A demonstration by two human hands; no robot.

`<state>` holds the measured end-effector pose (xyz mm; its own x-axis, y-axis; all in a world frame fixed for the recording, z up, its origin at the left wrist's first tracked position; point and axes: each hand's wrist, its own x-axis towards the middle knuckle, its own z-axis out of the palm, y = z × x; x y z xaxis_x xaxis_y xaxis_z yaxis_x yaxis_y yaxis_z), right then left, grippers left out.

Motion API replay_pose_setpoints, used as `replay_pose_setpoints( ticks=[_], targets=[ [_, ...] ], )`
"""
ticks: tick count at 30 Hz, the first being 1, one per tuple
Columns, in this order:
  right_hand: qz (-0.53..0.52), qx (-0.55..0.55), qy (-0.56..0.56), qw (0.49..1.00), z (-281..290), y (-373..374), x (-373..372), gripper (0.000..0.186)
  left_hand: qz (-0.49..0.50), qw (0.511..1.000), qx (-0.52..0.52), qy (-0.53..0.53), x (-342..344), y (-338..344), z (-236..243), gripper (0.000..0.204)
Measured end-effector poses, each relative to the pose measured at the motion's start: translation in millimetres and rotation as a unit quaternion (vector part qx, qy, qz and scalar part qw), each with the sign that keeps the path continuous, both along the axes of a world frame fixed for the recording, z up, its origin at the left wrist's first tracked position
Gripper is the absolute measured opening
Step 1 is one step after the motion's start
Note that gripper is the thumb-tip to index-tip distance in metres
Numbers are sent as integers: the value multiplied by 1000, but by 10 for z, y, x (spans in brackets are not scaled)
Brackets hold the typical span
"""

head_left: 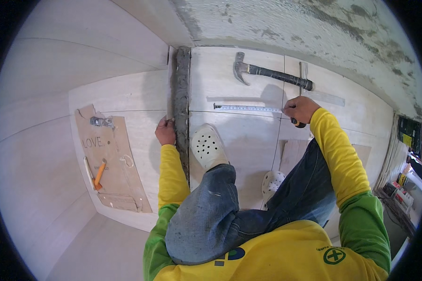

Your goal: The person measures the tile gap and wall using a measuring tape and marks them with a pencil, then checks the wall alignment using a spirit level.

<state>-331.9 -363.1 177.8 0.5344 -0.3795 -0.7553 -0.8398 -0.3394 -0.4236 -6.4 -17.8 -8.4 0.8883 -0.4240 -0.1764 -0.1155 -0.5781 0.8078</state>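
My left hand grips a narrow tile strip standing along a band of grey mortar, its fingers closed on the strip's edge. My right hand holds a black and yellow tape measure, with the white blade drawn out leftward over the pale tiles. Above the blade lies a claw hammer with a dark wrapped handle, beside a metal square. My feet in white clogs rest right of the mortar band.
Cardboard on the left tiles carries an orange-handled tool, a pale stick and small scraps. A rough plastered wall runs across the back, a pale tiled wall along the left. Boxes and clutter sit at far right.
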Motion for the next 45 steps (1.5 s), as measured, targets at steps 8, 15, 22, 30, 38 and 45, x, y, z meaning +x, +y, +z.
replay_pose_setpoints(
  ticks=[8,15,22,30,38,45],
  targets=[
    [6,-1,3,1000,-15,14,34,31,-12,999,22,-20,18,15,78,24],
    [5,6,20,1000,-43,-4,33,30,-1,1000,5,4,19,12,25,25],
    [1,0,11,1000,-4,10,50,28,-1,1000,19,-14,-11,-27,66,22],
    [3,-6,13,1000,17,26,90,28,5,1000,16,-25,-37,-52,164,24],
    [14,11,18,1000,-150,-18,33,29,2,999,26,-20,-53,-95,148,22],
    [63,-5,-2,998,-162,-12,144,30,17,999,41,-29,-9,8,71,26]
  ],
)
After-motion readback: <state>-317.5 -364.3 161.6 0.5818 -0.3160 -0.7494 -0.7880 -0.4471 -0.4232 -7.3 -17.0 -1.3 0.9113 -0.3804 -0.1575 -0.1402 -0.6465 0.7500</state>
